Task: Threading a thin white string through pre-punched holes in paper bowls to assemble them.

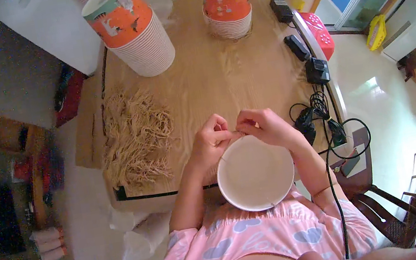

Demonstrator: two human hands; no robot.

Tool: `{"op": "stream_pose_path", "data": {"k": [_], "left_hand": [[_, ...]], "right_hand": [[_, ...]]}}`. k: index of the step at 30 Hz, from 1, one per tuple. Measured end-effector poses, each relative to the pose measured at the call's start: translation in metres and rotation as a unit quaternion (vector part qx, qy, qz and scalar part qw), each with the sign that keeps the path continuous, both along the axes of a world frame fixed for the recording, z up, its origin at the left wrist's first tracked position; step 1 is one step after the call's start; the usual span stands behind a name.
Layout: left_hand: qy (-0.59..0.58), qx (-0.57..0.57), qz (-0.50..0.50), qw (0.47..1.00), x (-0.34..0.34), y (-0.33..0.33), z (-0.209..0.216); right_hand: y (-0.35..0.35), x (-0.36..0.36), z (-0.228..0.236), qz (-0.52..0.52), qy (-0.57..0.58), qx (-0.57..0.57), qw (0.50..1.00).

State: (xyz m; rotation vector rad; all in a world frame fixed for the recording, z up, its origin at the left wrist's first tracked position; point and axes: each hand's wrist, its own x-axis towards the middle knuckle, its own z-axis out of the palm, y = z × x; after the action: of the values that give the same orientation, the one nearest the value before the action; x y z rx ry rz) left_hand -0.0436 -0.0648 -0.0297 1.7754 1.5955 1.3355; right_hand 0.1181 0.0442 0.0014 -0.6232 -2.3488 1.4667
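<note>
Pinches at the far rim of a white tub (256, 174) with left hand (211, 139) and right hand (268, 127), fingertips together on both (cannot tell on what); has the tub mouth-up before the torso (260, 233), near the edge of the table (201, 87); right of tan cords (135, 136).

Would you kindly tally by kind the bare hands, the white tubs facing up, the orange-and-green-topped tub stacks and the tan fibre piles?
Hands: 2, left hand and right hand
White tub: 1
Tub stacks: 2, left stack and right stack
Tan fibre pile: 1
Total: 6
</note>
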Motion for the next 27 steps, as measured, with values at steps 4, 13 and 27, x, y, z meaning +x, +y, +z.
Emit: {"op": "stream_pose_path", "data": {"k": [4, 13, 27], "left_hand": [[0.035, -0.032, 0.015, 0.999, 0.004, -0.003, 0.011], [0.016, -0.037, -0.007, 0.999, 0.005, -0.006, 0.018], [-0.103, -0.077, -0.028, 0.991, 0.011, -0.004, 0.009]], "right_hand": [[-0.002, -0.002, 0.008, 0.006, -0.016, 0.017, 1.0], [-0.005, 0.0, 0.015, 0.009, -0.019, 0.027, 0.999], [-0.01, 0.007, 0.017, -0.012, -0.017, 0.105, 0.994]]}}
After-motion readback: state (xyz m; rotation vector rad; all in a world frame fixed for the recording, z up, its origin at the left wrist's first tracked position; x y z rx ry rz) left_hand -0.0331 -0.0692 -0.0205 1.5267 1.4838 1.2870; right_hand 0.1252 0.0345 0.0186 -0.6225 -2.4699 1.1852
